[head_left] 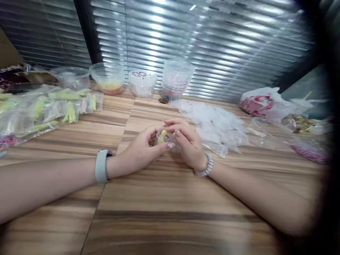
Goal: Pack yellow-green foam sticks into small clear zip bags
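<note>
Both my hands meet over the middle of the wooden table (pixel 164 198). My left hand (pixel 142 150), with a pale band on its wrist, pinches a small clear plastic bag (pixel 165 137) that has a yellow-green piece inside. My right hand (pixel 189 143), with a beaded bracelet on its wrist, curls its fingers round the same bag from the other side. The bag is largely hidden between the fingers.
A heap of empty clear bags (pixel 215 122) lies right of my hands. Filled bags with green pieces (pixel 50 108) cover the left. Clear tubs (pixel 108 78) and stacked cups (pixel 176 79) stand at the back by the blinds. A red-and-white bag (pixel 261 102) and pink beads (pixel 309 152) lie at the right.
</note>
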A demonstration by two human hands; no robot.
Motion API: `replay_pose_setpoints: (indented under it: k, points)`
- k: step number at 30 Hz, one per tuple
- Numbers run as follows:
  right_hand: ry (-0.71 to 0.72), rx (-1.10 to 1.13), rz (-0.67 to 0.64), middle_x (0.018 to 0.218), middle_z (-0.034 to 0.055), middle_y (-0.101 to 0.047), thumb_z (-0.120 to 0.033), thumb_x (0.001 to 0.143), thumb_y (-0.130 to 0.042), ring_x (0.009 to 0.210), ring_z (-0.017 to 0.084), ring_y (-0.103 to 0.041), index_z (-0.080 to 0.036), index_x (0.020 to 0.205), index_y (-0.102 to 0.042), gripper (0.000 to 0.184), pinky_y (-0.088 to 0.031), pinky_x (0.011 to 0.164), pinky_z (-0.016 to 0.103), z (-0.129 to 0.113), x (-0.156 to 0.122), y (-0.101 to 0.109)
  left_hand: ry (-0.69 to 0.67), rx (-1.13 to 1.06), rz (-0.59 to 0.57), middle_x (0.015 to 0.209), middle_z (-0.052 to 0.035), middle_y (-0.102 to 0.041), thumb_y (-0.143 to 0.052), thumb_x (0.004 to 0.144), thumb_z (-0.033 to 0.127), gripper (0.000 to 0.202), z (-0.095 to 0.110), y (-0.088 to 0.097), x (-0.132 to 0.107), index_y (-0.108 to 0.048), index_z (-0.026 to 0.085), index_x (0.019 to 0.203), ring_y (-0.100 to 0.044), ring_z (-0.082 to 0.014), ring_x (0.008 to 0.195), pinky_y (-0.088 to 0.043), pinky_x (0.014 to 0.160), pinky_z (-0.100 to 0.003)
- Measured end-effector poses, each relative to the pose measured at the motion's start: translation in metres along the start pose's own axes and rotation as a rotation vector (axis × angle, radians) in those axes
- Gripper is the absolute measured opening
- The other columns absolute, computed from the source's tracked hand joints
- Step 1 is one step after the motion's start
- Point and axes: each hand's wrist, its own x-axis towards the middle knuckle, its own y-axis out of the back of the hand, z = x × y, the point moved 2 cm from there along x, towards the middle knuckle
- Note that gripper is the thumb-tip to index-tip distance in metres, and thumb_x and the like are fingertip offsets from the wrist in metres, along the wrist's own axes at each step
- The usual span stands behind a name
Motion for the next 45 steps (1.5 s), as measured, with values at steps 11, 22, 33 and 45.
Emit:
replay_pose_setpoints:
  k: [11, 22, 33, 45]
  points:
    - [0.143, -0.093, -0.075, 0.116, 0.0087, -0.058, -0.026, 0.095, -0.045, 0.113, 0.02, -0.055, -0.018, 0.095, -0.065, 0.021, -0.045, 0.096, 0.04, -0.002, -0.001, 0.0, -0.026, 0.018, 0.02, 0.077, -0.0024, -0.055, -0.065, 0.083, 0.043, 0.045, 0.004, -0.001, -0.001, -0.054, 0.014, 0.115, -0.044, -0.0101, 0.063, -0.036, 0.058, -0.024]
    - [0.143, -0.094, -0.151, 0.132, 0.0107, -0.053, -0.026, 0.096, -0.04, 0.125, 0.024, -0.049, -0.019, 0.116, -0.064, 0.032, -0.04, 0.104, 0.046, 0.002, -0.004, 0.001, 0.009, -0.022, 0.018, 0.082, -0.0034, -0.057, -0.064, 0.085, 0.04, 0.044, 0.01, -0.004, -0.001, -0.051, 0.011, 0.116, -0.044, -0.009, 0.062, -0.035, 0.057, -0.023]
    - [0.121, -0.175, -0.256, 0.153, 0.0072, -0.028, -0.034, 0.096, -0.042, 0.141, 0.025, -0.029, -0.027, 0.15, -0.028, 0.056, -0.028, 0.115, 0.05, 0.004, -0.004, -0.003, 0.031, -0.035, 0.034, 0.075, -0.0008, -0.051, -0.061, 0.086, 0.04, 0.053, 0.008, -0.004, 0.0, -0.045, 0.011, 0.127, -0.041, -0.0095, 0.061, -0.034, 0.058, -0.024]
    - [0.188, -0.267, -0.321, 0.154, 0.0114, -0.024, -0.033, 0.093, -0.048, 0.143, 0.026, -0.025, -0.021, 0.15, -0.025, 0.063, -0.027, 0.116, 0.05, 0.002, -0.003, -0.007, -0.004, 0.03, 0.088, 0.078, -0.0003, -0.046, -0.064, 0.082, 0.043, 0.038, 0.008, -0.003, 0.004, -0.051, 0.013, 0.102, -0.039, -0.0107, 0.066, -0.033, 0.057, -0.023]
